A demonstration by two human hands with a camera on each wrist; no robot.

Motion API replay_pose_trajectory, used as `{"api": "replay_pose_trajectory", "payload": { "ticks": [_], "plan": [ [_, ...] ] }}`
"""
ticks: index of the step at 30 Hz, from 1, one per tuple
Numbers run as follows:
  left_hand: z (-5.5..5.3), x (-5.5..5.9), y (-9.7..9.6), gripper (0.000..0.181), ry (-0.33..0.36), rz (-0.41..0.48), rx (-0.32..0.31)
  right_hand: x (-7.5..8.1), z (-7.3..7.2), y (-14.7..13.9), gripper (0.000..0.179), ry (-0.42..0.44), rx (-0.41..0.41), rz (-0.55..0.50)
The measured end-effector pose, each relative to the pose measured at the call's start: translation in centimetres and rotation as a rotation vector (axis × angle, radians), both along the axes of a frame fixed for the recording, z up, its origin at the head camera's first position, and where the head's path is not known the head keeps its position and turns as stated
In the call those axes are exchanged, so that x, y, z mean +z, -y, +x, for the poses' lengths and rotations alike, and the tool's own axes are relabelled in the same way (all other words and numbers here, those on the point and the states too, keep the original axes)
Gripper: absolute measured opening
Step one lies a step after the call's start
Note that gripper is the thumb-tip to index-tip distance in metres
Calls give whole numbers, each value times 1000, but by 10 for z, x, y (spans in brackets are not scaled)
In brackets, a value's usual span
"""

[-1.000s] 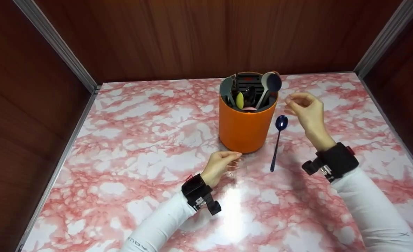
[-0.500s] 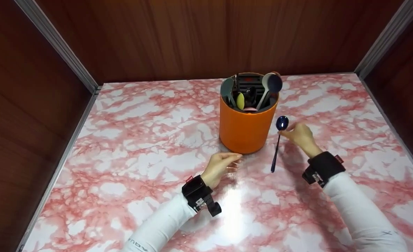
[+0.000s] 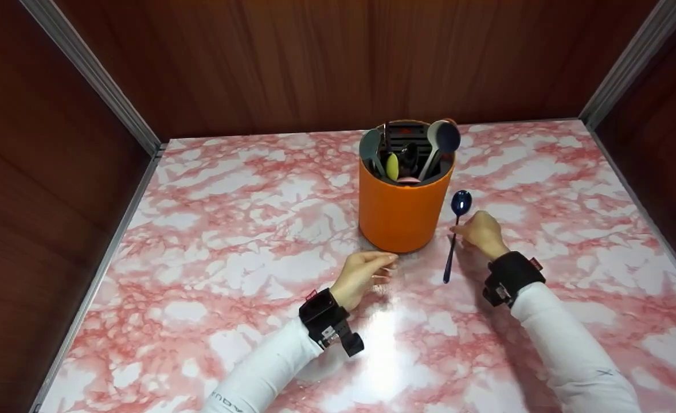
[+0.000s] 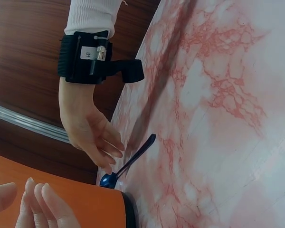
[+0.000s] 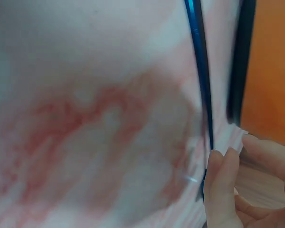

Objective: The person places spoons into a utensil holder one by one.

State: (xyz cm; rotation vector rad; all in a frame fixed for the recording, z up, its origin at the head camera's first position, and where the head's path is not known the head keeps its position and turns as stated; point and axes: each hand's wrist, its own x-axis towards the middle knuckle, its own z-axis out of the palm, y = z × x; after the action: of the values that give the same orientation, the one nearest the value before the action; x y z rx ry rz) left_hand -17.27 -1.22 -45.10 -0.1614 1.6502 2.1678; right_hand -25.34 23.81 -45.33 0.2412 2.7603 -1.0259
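A dark blue spoon (image 3: 450,246) lies on the table to the right of an orange utensil holder (image 3: 402,215), its bowl toward the back. Over the spoon's handle is my right hand (image 3: 481,232). In the right wrist view a gap shows between the thumb (image 5: 268,152) and the fingers (image 5: 222,178), which are right beside the handle; whether they touch it I cannot tell. My left hand (image 3: 360,278) stays in front of the holder's base, fingers loosely bent and holding nothing. In the left wrist view its fingertips (image 4: 46,192) appear against the orange wall; contact is unclear.
Several utensils stand in the holder, among them a grey-green spoon (image 3: 370,146), a yellow-green one (image 3: 392,166) and a dark-bowled one (image 3: 446,136). The pink-and-white marbled table (image 3: 229,229) is bounded by brown wood-grain panels (image 3: 286,63) at the back and sides.
My right hand has come down from beside the holder's rim to the blue spoon, then slid slightly toward me along its handle. The left hand, spoon and holder have stayed put.
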Motion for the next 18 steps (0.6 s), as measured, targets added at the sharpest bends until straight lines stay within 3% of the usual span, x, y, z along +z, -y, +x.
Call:
{"api": "replay_pose_trajectory", "payload": {
  "ticks": [7, 18],
  "plan": [
    [0, -1, 0, 29, 7, 5, -7, -12, 0, -3, 27, -39, -27, 25],
    [1, -1, -2, 29, 10, -7, -17, -16, -3, 4, 25, -50, -62, 36]
  ]
}}
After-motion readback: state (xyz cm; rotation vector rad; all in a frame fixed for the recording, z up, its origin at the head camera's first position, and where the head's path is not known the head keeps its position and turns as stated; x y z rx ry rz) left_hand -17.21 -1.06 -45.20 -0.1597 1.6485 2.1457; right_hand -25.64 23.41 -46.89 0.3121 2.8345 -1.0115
